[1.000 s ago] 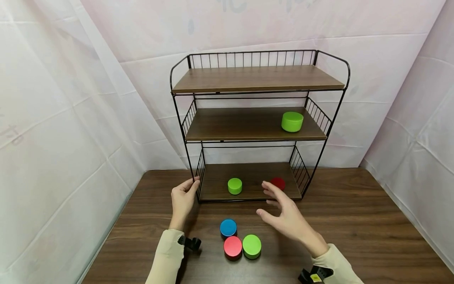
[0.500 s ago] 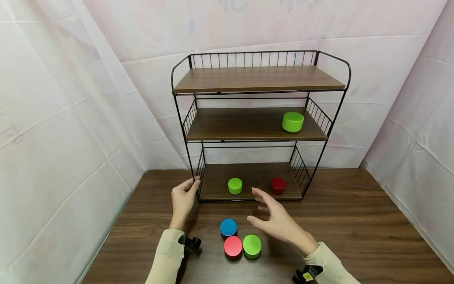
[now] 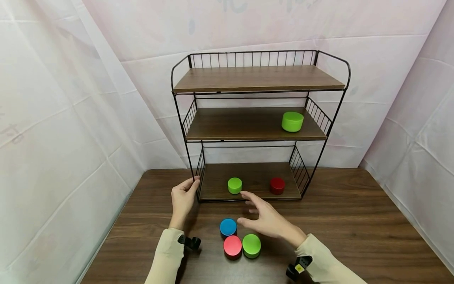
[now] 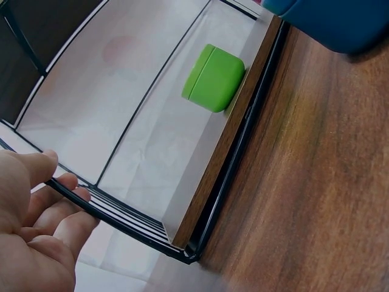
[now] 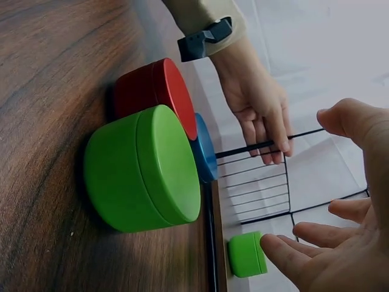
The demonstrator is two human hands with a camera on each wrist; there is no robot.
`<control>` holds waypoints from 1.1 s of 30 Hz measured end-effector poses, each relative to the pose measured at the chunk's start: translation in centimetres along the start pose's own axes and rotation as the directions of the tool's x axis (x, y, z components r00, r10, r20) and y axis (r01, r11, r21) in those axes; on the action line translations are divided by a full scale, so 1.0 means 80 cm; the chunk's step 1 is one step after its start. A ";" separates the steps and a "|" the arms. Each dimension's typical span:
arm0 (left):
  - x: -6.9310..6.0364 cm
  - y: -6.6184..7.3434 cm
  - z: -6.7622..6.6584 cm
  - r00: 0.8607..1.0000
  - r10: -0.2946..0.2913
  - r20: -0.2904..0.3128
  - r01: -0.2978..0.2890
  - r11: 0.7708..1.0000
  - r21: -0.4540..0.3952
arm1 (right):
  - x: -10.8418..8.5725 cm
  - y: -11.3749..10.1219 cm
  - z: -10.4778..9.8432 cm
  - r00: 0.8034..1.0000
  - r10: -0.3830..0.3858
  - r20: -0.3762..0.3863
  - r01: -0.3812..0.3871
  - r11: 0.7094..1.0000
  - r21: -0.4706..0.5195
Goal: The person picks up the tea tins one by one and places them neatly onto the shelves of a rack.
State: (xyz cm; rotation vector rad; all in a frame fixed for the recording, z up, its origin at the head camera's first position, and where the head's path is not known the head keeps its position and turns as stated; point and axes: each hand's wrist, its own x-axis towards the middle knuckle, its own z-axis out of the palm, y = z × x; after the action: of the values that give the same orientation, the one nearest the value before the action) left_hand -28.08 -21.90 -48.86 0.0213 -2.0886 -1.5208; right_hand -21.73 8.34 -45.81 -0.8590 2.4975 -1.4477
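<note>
Counter (image 3: pixel 358 221) in the head view carried a blue tub (image 3: pixel 228 227), a red tub (image 3: pixel 232 246) and a green tub (image 3: pixel 252 245), bunched around eight o'clock from our right hand (image 3: pixel 267 221), which held nothing. In the left wrist view, our left hand (image 4: pixel 36 243) gripped a stiff-looking rack rail (image 4: pixel 124 230) toward eight o'clock. In the right wrist view, the right thumb stood apart; we judged the tubs light, rigid, perhaps slippery, best taken around their sides.

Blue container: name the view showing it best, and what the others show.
Head view: there the blue container shows its whole lid. The left wrist view crops it at the top right; the right wrist view shows part, behind the red container and green container.
</note>
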 end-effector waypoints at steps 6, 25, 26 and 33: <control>-0.001 -0.002 0.000 1.000 0.000 0.000 0.000 1.000 0.007 | 0.008 0.000 -0.001 0.998 -0.026 0.060 0.027 0.999 -0.026; -0.011 0.048 -0.003 1.000 -0.009 -0.003 0.009 1.000 -0.009 | 0.039 -0.004 -0.002 0.976 0.001 0.219 0.004 1.000 -0.023; -0.011 0.048 -0.003 1.000 -0.009 -0.002 0.009 1.000 -0.007 | 0.041 -0.004 -0.001 0.974 0.001 0.228 0.003 1.000 -0.018; -0.012 0.045 -0.003 1.000 -0.012 -0.002 0.012 1.000 -0.010 | 0.047 0.002 0.010 0.961 0.005 0.276 -0.003 1.000 -0.009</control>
State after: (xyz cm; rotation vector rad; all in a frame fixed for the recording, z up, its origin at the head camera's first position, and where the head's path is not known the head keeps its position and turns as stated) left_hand -26.09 -20.50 -46.00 0.0316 -2.0823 -1.5373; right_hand -24.63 5.78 -45.72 -0.9814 2.2977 -1.2206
